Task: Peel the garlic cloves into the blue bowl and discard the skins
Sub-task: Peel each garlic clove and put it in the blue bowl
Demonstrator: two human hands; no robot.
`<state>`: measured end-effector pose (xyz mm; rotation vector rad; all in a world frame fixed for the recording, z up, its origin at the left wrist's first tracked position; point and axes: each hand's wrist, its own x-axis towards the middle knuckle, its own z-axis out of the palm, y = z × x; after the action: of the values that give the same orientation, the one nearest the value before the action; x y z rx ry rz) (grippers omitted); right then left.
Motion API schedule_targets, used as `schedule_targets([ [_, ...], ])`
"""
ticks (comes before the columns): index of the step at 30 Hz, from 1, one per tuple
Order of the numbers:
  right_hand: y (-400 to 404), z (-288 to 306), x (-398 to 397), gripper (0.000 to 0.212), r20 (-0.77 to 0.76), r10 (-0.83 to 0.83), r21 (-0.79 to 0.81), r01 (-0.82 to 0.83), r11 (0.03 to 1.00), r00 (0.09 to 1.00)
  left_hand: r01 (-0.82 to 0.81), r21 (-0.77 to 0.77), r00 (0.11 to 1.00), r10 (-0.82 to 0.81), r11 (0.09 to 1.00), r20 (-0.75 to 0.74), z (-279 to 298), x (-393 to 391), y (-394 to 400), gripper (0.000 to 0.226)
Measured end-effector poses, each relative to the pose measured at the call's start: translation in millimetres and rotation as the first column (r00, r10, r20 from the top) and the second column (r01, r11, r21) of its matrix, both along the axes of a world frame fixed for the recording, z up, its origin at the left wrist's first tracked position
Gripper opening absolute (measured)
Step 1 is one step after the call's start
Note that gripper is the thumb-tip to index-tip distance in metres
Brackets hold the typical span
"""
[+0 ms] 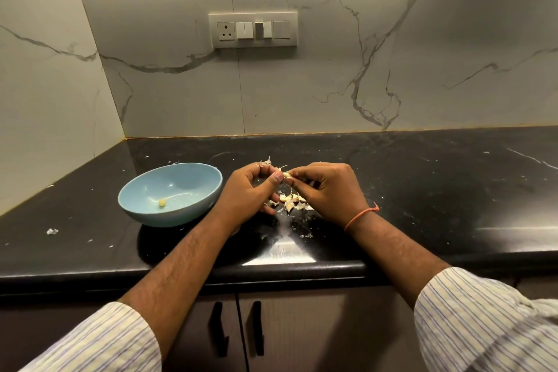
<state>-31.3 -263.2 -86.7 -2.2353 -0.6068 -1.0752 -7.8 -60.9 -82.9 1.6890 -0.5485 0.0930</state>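
Both hands meet above the dark surface point(392, 190), just right of the bowl point(169, 193). The left hand point(247, 190) has its fingers curled in, thumb and fingertips pinching one end of a small clove point(287, 174). The right hand point(326, 190) pinches the other end of the same clove, its remaining fingers folded under the palm. Each grip is tight on the clove, and the clove is held clear of the surface between the two hands. An orange thread point(360, 214) circles the right wrist.

Below the hands a heap of skins point(290, 201) and pale bits lies on the surface; a few more skins point(265, 162) lie just behind the left hand. The blue bowl stands on the surface, touching the left wrist's side, and holds one peeled clove point(162, 203) near its bottom.
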Motion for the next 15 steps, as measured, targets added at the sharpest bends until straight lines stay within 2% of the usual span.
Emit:
schedule_targets([
  [7, -2.1, 0.3, -1.2, 0.019, -0.068, 0.074, 0.048, -0.070, 0.996, 0.995, 0.069, 0.053, 0.997, -0.067, 0.996, -0.040, 0.1, 2.4, -0.4, 0.017],
  [15, -1.3, -0.6, 0.3, 0.018, -0.132, 0.087, -0.004, -0.088, 0.996, 0.987, 0.118, 0.108, 0.992, -0.112, 0.987, -0.059, 1.8, 4.4, 1.2, 0.018],
])
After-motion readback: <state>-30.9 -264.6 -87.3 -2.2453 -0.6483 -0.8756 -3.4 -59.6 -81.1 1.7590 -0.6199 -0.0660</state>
